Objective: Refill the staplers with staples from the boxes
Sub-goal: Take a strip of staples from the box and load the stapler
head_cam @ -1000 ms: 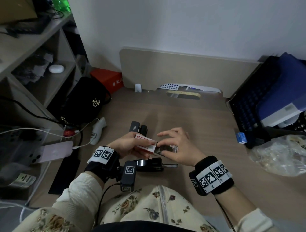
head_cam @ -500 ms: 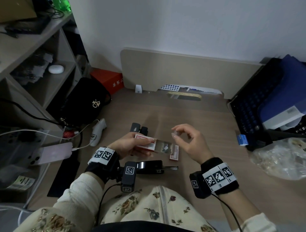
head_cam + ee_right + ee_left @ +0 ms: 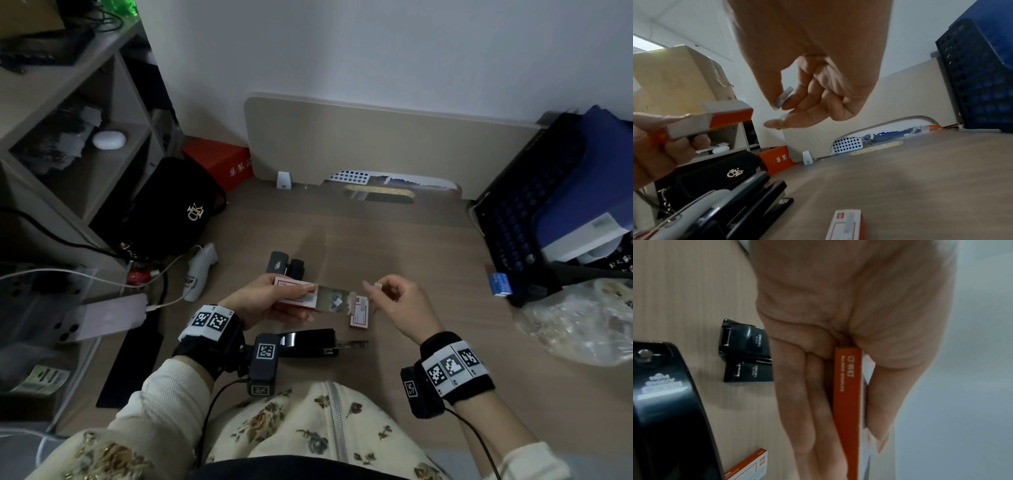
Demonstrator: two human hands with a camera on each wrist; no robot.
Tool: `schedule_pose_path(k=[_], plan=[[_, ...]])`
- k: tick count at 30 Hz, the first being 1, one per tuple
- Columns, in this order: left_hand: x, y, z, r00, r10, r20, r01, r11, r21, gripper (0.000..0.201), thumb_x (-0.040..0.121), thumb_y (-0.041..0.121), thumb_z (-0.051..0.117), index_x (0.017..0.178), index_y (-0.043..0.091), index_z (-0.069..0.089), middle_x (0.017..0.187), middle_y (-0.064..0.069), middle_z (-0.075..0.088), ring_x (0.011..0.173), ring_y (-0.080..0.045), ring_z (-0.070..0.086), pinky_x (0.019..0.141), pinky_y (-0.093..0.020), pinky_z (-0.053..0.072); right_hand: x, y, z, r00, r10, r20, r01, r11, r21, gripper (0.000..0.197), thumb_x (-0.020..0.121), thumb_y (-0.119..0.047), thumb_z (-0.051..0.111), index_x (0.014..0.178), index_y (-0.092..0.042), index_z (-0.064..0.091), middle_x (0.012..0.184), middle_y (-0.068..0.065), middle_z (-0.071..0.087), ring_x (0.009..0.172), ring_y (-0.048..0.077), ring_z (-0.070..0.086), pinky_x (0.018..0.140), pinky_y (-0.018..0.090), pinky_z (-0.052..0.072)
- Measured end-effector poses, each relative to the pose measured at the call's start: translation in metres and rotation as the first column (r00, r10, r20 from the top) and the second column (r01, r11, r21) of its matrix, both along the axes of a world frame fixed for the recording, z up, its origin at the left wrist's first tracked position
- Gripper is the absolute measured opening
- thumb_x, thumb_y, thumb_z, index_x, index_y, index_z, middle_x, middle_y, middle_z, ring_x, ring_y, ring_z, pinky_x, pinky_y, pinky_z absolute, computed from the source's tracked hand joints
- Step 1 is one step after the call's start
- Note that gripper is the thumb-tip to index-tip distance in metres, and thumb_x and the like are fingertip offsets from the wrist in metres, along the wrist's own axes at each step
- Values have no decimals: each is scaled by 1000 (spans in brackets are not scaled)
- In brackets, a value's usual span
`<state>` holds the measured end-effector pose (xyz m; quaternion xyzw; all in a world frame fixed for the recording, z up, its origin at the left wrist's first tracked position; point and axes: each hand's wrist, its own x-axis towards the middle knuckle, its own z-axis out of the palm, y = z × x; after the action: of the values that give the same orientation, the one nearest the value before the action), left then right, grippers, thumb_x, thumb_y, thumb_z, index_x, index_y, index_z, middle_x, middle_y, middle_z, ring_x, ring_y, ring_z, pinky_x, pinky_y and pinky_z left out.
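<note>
My left hand (image 3: 263,301) grips an orange-and-white staple box (image 3: 296,296) above the desk, fingers below and thumb on top (image 3: 847,394). Its inner tray (image 3: 334,301) is slid out to the right, with a few staples inside. Just right of the tray, my right hand (image 3: 376,287) pinches a short strip of staples (image 3: 784,97) between thumb and forefinger. A black stapler (image 3: 308,342) lies near my body with its metal rail (image 3: 352,343) pulled out to the right. Two small black staplers (image 3: 286,263) lie beyond the box. A second staple box (image 3: 359,313) rests on the desk.
A black bag (image 3: 171,212), a red box (image 3: 219,161), a phone on a cable (image 3: 109,317) and a white device (image 3: 200,270) crowd the left. A dark blue file rack (image 3: 534,212) and a plastic bag (image 3: 575,318) stand on the right. A board (image 3: 376,140) leans against the back wall.
My right hand has lifted off the tray and drawn away to the right with a strip of staples pinched in it. The left hand keeps the box nearly still.
</note>
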<state>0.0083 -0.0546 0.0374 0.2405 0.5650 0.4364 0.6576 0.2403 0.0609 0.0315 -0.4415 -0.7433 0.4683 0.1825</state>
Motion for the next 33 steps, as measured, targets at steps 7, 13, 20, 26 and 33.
schedule_pose_path(k=[7, 13, 20, 26, 33], plan=[[-4, 0, 0, 1000, 13, -3, -13, 1000, -7, 32, 83, 23, 67, 108, 3, 69, 83, -13, 74, 66, -19, 72, 64, -27, 60, 7, 5, -27, 999, -34, 17, 35, 995, -97, 22, 71, -26, 81, 71, -16, 62, 69, 11, 69, 60, 21, 63, 64, 40, 55], [-4, -3, 0, 1000, 17, -18, -17, 1000, -23, 24, 90, 18, 62, 106, 2, 69, 82, -14, 74, 65, -19, 72, 60, -26, 59, 9, 0, -43, 991, 53, 125, -49, 998, -36, 14, 73, -18, 80, 73, -17, 66, 62, -7, 59, 53, -1, 47, 57, 15, 39], [-4, -7, 3, 999, 37, -23, -38, 999, -24, 21, 90, 18, 61, 103, 3, 68, 77, -12, 74, 63, -18, 72, 57, -24, 58, 10, -4, -58, 886, 241, 397, -271, 962, 21, 16, 84, -22, 68, 99, -18, 72, 93, -6, 62, 67, 1, 48, 70, 20, 38], [-6, -9, 3, 998, 51, -29, -52, 998, -28, 20, 91, 17, 61, 104, 4, 69, 78, -12, 74, 64, -18, 72, 56, -23, 57, 1, -13, -61, 790, 324, 520, -354, 934, -45, 17, 85, -19, 65, 100, -25, 69, 95, -8, 65, 76, 4, 55, 61, 13, 36], [-6, -10, 0, 998, 49, -41, -51, 998, -31, 18, 92, 16, 60, 103, 5, 68, 78, -12, 74, 63, -17, 72, 57, -23, 58, -3, -17, -79, 720, 376, 584, -478, 878, 24, 19, 90, -17, 58, 106, -14, 68, 113, 1, 63, 106, 19, 58, 81, 20, 38]])
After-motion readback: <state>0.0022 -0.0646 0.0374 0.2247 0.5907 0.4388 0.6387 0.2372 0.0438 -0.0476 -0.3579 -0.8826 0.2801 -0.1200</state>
